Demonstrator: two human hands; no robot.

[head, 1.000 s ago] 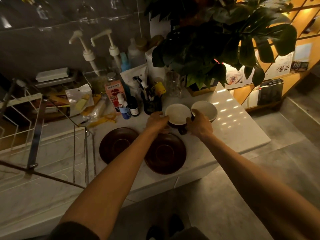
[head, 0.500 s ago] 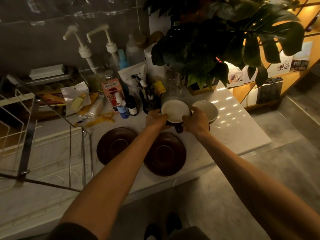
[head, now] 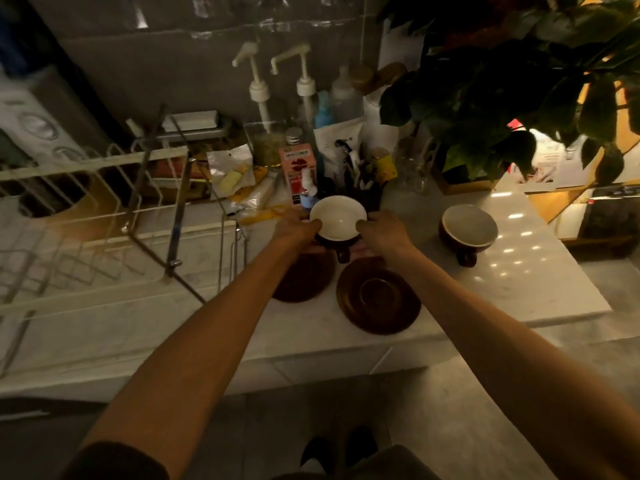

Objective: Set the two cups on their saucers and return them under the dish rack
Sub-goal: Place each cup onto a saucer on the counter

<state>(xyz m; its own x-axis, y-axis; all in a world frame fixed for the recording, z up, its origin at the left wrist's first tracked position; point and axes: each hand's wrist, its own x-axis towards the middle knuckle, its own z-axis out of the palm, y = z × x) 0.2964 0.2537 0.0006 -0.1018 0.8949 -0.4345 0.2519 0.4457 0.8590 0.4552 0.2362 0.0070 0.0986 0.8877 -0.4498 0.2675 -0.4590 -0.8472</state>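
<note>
Both hands hold one cup (head: 337, 219) above the far edge of the left saucer (head: 300, 282): the left hand (head: 297, 233) grips its left side, the right hand (head: 382, 233) curls round its right side. The right saucer (head: 378, 299) lies bare on the worktop (head: 540, 289). The second cup (head: 468, 232) stands apart to the right. The dish rack (head: 104, 202) stands at the left.

Two cups (head: 337, 220) (head: 469, 228), two saucers (head: 379, 299) (head: 301, 282), two pump bottles (head: 259, 95) (head: 306, 91), one dish rack (head: 104, 188).
</note>
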